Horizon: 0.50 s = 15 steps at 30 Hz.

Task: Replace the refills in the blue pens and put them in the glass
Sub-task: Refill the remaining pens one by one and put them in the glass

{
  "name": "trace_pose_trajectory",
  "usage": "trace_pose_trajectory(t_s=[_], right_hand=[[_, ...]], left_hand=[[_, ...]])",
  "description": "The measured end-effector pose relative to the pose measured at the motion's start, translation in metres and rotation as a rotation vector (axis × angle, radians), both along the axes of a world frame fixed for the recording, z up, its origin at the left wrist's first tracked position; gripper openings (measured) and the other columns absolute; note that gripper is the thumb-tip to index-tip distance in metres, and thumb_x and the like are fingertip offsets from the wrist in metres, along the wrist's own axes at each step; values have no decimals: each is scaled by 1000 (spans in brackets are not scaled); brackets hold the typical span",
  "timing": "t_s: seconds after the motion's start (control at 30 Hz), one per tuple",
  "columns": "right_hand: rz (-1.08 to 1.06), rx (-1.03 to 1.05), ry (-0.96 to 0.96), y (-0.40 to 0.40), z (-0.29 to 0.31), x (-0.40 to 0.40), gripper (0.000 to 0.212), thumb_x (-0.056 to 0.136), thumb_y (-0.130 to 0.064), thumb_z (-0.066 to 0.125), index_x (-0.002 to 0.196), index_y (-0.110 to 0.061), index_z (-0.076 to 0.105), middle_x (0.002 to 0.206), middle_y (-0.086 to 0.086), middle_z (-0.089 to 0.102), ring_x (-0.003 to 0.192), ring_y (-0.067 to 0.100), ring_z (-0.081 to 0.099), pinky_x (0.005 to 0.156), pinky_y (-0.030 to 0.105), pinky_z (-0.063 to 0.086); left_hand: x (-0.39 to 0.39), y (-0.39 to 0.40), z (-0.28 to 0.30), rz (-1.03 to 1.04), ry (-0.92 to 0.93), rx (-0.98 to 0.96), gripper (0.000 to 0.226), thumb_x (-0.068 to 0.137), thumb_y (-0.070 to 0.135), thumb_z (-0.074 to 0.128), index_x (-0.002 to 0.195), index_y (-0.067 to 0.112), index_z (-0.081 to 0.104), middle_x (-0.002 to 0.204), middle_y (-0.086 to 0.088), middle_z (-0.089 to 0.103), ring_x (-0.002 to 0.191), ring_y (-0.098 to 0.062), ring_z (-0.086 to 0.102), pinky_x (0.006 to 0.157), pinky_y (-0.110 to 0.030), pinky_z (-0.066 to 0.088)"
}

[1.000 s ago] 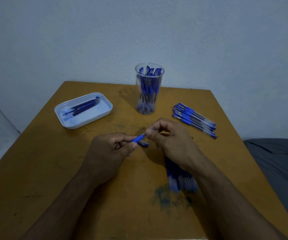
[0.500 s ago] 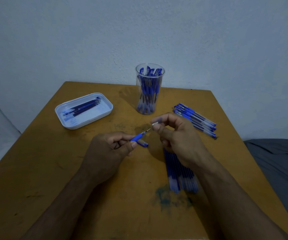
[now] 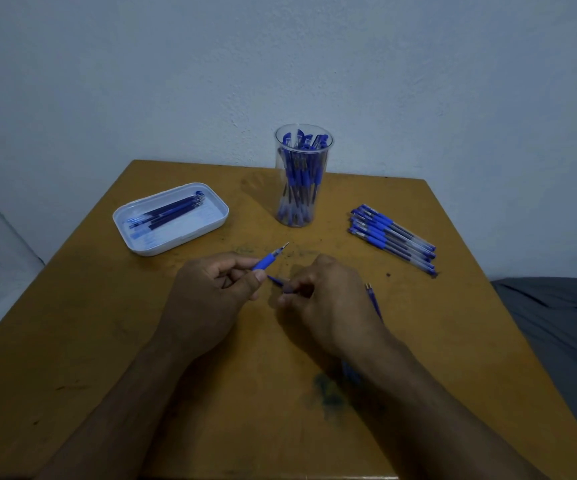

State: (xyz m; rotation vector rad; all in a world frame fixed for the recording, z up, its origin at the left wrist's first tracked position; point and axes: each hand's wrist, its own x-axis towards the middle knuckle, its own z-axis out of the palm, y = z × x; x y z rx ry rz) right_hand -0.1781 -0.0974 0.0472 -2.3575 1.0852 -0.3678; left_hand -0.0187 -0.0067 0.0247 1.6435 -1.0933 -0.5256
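With the left hand (image 3: 211, 289) pinching the blue pen (image 3: 269, 260) near the table's (image 3: 72, 341) centre, tip aimed at the far-edge glass (image 3: 302, 174), the right hand (image 3: 328, 299), curled around a small blue cap (image 3: 280, 281), should align it squarely before pressing on.

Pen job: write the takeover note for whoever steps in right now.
Left hand grips a blue pen, its metal tip pointing toward the glass.
Right hand is curled over a small blue piece on the table; what that piece is cannot be told.
Done: the glass, at the far centre, already holds many blue pens.
Left: a row of pens lies to the right of the glass. Loose refills lie in the white tray on the left, and more refills lie partly hidden behind the right wrist.
Likely next: finish the pen in hand and drop it in the glass.
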Motion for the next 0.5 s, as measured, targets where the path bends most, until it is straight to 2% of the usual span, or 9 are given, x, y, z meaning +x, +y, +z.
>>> trace_pose_trajectory(t_s=[0.1,0.2,0.37,0.5], right_hand=[[4,-35,64,5,-2,5,19,94,-36,70,109,-29,78,85,-19,40,75,0,42,65,13,35],[27,-75,128,8,-4,7,21,96,-36,67,114,-29,76,98,-15,45,89,3,45,76,19,37],[18,-72,178,9,-1,8,24,97,-38,65,118,-30,74,111,-10,51,98,6,48,79,22,41],[30,-85,185,9,-1,6,25,97,-38,64,120,-31,73,107,-13,46,95,3,44,78,22,38]], left_hand=[[0,1,1,3,-12,3,17,91,22,72,108,18,75,72,2,73,54,0,60,53,-11,44],[0,1,2,-2,-23,4,18,91,21,72,108,18,75,72,3,73,55,0,60,54,-11,44],[1,3,4,-9,-17,8,17,91,21,72,107,18,75,72,2,73,56,0,62,54,-10,45],[1,4,3,-23,-22,11,17,91,23,72,108,21,75,73,5,74,57,-2,62,54,-12,46]])
